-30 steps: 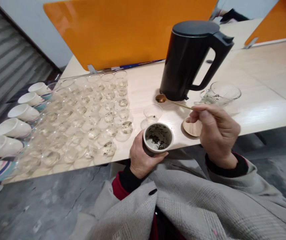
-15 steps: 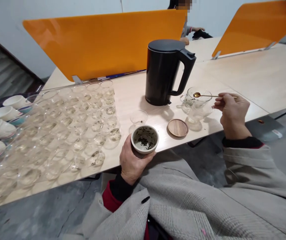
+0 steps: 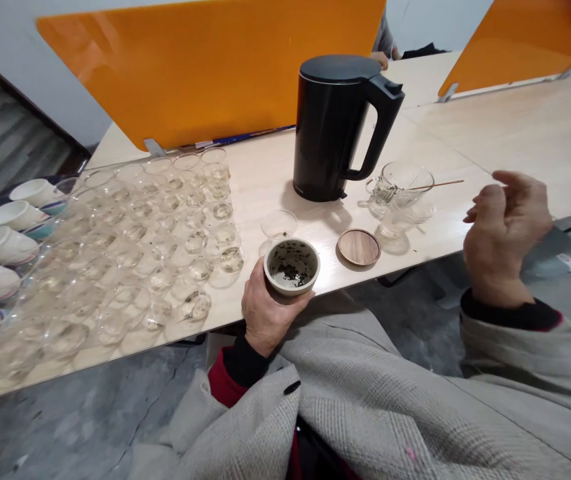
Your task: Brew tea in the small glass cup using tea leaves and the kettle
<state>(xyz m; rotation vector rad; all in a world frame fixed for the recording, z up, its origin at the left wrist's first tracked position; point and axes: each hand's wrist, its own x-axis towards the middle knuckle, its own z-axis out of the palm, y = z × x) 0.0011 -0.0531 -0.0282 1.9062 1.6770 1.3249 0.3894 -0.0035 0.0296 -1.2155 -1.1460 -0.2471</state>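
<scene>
My left hand (image 3: 268,307) is wrapped round a grey ceramic cup (image 3: 291,288) at the table's front edge. Wet dark tea leaves (image 3: 292,272) cling to its bottom and inner wall. To the right, my right hand (image 3: 508,233) is held in the air with its fingers loosely bent and apart, holding nothing. Left of it, a thin spoon (image 3: 448,183) leans in a ribbed glass cup (image 3: 410,179), its bowl out of clear sight. In front of that cup is a clear glass vessel (image 3: 396,223). A round wooden lid or coaster (image 3: 359,247) lies beside the ceramic cup.
A black kettle (image 3: 328,133) stands behind the cups. Many clear cups (image 3: 158,243) crowd the table's left side, with white cups (image 3: 2,245) beyond them. Orange dividers (image 3: 205,73) line the back, and another person's hand (image 3: 380,60) shows there.
My right hand has let go of the spoon, leaving it in the glass cup, and has drawn away to the right. My left hand still holds the ceramic cup. The view has shifted slightly.
</scene>
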